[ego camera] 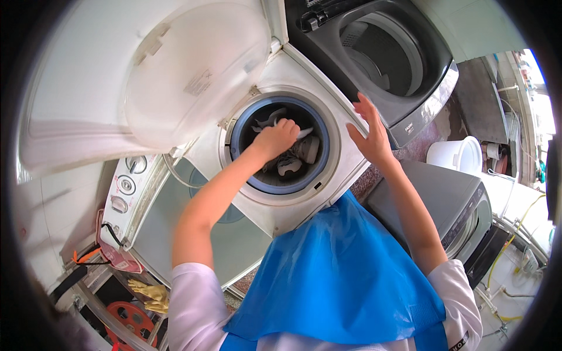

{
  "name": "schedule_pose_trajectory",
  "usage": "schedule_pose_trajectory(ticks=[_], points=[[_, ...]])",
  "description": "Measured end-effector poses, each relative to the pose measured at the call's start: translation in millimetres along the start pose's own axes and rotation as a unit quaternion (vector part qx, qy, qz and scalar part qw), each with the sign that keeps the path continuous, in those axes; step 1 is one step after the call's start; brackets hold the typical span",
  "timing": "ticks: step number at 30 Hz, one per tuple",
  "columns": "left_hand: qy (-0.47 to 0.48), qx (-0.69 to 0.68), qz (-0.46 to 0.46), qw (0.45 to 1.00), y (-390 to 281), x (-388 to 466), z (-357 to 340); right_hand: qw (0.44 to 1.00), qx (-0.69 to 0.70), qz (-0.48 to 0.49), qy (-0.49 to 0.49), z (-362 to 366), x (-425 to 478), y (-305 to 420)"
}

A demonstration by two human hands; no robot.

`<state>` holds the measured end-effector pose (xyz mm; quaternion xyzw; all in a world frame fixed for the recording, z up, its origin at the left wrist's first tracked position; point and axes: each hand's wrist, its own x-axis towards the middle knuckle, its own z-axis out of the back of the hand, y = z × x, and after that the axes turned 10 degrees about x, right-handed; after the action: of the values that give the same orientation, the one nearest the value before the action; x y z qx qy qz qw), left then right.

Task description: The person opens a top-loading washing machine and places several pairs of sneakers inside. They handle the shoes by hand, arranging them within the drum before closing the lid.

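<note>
Over the round opening of a white top-loading washer (263, 221) is my left hand (277, 139), its fingers curled down. White strips or flaps (304, 133) show at both sides of the fingers; whether they are gripped is hidden. Below, in the dark drum ringed by a blue rim (323, 162), lie grey-and-white sneakers (290, 166), partly covered by the hand. My right hand (371, 134) is raised with fingers apart and nothing in it, above the washer's right edge. The washer's pale translucent lid (197, 74) stands raised at the upper left.
A dark Haier washer (410, 112) with its lid up stands close on the right. Nearer me are a grey washer (408, 188) and a white bucket (454, 153). At left is a control panel with knobs (127, 184); yellow rubber gloves (151, 294) lie below. My blue apron (333, 272) meets the washer's front.
</note>
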<state>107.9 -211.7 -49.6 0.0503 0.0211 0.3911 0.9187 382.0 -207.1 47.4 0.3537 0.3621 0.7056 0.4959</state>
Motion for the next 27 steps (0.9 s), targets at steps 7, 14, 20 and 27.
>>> schedule_pose_trajectory(ticks=[7, 14, 20, 27], points=[[0.003, -0.129, -0.011, 0.992, -33, 29, -75, 0.971, -0.232, 0.058, 0.017, 9, -43, -51], [0.002, -0.099, 0.041, 0.994, -53, 57, -135, 0.981, -0.182, 0.062, -0.006, 2, -47, -66], [-0.002, -0.083, 0.157, 0.984, -86, 60, -126, 0.981, -0.182, 0.067, 0.003, 3, -48, -67], [0.211, -0.247, 0.216, 0.921, -81, -5, -41, 0.982, -0.177, 0.068, -0.001, 6, -47, -69]])
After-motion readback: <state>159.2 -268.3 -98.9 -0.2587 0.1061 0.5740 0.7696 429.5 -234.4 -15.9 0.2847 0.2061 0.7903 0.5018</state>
